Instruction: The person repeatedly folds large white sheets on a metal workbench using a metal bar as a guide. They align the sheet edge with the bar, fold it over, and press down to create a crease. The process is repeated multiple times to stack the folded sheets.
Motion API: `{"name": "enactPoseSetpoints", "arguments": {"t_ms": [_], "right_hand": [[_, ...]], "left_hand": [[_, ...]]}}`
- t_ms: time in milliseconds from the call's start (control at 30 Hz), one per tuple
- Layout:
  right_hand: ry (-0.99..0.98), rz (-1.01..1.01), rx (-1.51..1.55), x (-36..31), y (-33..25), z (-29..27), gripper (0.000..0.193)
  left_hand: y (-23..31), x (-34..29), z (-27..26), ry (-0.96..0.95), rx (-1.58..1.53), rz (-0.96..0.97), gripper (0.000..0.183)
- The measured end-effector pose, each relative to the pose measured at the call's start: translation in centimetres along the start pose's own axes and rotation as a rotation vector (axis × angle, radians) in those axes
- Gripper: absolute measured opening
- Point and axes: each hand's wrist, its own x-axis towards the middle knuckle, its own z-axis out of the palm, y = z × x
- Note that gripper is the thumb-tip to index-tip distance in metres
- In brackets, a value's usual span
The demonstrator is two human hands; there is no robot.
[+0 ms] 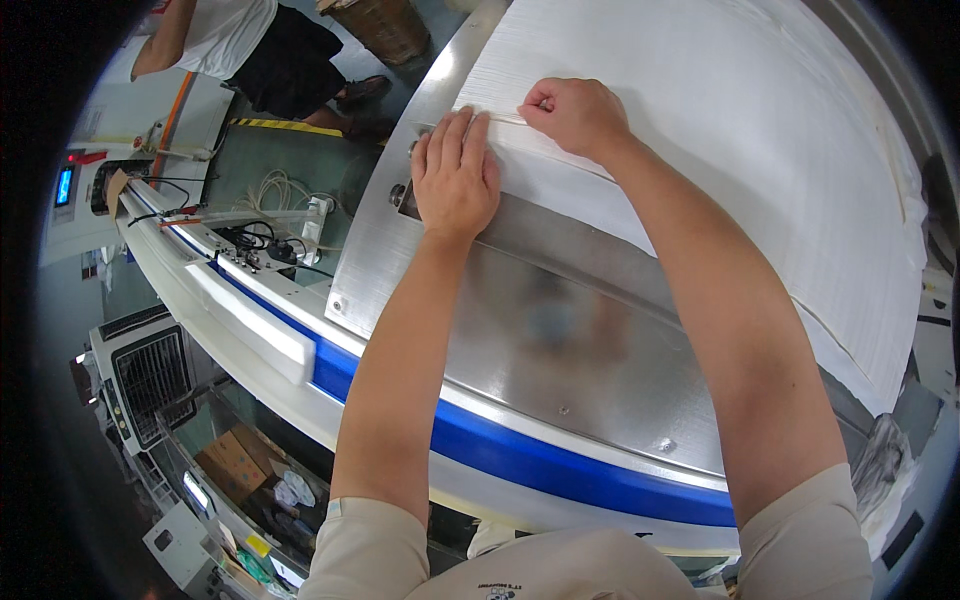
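In the head view, find white layered sheeting [720, 110] on the metal counter [560, 350], likely light, soft, easily creased and best held along its near edge, with left hand [456, 185] flat there, fingers slightly apart, and right hand [580, 115] curled, apparently pinching that edge.

Flat silver metal desk [500, 350]: centre.
Broad white thin sheeting [740, 130]: on the desk, over its rear and right parts.
Bare left hand [457, 185]: on the sheeting's left edge.
Bare right hand [578, 115]: at the sheeting, right of the left hand.
Long blue strip [560, 475]: along the desk's near side.
Round brown bin [383, 30]: beyond the desk's left side.
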Motion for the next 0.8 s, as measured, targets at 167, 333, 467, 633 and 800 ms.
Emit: {"name": "enactPoseSetpoints", "arguments": {"t_ms": [167, 333, 467, 633, 800], "right_hand": [[0.009, 0.012, -0.02, 0.1, 0.3, -0.1, 0.022], [-0.034, 0.032, 0.0, 0.0, 0.0, -0.1, 0.022], [-0.032, -0.01, 0.025, -0.4, 0.0, -0.3, 0.019], [0.067, -0.147, 0.157, -5.3, -0.7, -1.3, 0.018], [0.112, 0.207, -0.328, -17.6, 5.4, -5.9, 0.033]], "left_hand": [[0.3, -0.3, 0.0, 0.003, -0.007, -0.018, 0.037], [0.1, -0.8, -0.9, 0.005, -0.005, -0.027, 0.034], [-0.4, -1.2, -2.4, -0.039, -0.004, 0.054, 0.03], [-2.6, 1.0, -4.8, -0.359, -0.1, 0.339, 0.03], [-1.9, 3.8, -7.1, -0.759, 0.094, 0.329, 0.045]]}}
